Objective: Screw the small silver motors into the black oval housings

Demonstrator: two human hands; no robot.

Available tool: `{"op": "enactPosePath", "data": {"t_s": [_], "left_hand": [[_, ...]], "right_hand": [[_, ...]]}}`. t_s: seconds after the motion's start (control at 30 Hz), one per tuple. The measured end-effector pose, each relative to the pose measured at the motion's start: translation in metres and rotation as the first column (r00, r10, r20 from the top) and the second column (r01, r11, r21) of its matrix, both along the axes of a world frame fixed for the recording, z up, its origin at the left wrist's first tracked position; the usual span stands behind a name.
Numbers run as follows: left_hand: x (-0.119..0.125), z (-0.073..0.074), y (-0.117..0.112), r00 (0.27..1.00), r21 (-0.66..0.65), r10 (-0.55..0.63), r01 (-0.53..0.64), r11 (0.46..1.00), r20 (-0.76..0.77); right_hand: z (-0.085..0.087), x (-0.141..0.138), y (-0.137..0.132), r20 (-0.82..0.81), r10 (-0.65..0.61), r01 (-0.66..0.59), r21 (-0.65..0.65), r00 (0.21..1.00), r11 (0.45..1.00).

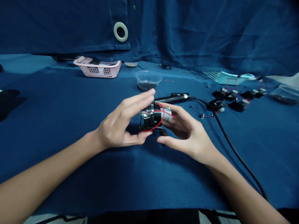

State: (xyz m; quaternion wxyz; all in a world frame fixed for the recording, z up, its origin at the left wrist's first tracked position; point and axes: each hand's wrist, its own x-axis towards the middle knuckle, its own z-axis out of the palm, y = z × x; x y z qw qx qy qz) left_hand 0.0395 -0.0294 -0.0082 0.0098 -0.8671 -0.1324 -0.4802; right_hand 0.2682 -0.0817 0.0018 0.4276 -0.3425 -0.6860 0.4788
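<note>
Between my two hands is a small black plastic housing [151, 120] with a grey-white motor [166, 114] on its right side and red wires [163, 119] looping over its front. My left hand [121, 123] grips it from the left, its fingers along the top and the thumb under the lower edge. From the right, my right hand [190, 133] has its fingers curled behind the motor and its thumb by the black hooked part at the bottom. A clear piece [146, 115] shows at the upper left of the housing. Just behind lies a black corded pen-shaped power tool [174, 98].
A clear tub [149, 77] of small dark screw-like pieces stands behind the tool. Farther back are a pink basket [100, 71] and a turquoise basket [230, 77]. Several black motor units [238, 105] lie at right. The tool's black cord [230, 143] crosses the blue cloth.
</note>
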Motion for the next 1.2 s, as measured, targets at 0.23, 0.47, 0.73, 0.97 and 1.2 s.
{"op": "enactPosePath", "data": {"t_s": [0.23, 0.47, 0.73, 0.97, 1.2], "left_hand": [[0.0, -0.003, 0.002, 1.0, 0.009, -0.006, 0.006, 1.0, 0.007], [-0.001, -0.005, 0.002, 1.0, 0.034, -0.007, 0.007, 0.999, 0.013], [-0.001, -0.003, 0.002, 1.0, 0.051, 0.003, -0.003, 0.999, 0.006], [0.003, 0.008, 0.0, 0.998, 0.098, -0.065, 0.067, 0.993, -0.024], [0.002, 0.006, 0.0, 0.998, 0.072, -0.06, 0.061, 0.995, -0.026]], "right_hand": [[0.0, -0.001, 0.0, -0.016, 0.005, -0.005, -0.001, 1.0, 1.0], [-0.001, -0.002, -0.001, -0.043, 0.006, -0.006, 0.012, 0.999, 1.0], [-0.003, -0.002, -0.002, -0.028, 0.014, -0.013, 0.012, 1.0, 1.0], [-0.001, -0.002, -0.002, 0.015, 0.011, -0.011, 0.036, 1.0, 0.999], [-0.002, -0.002, -0.003, -0.001, 0.033, -0.032, 0.052, 0.999, 0.998]]}}
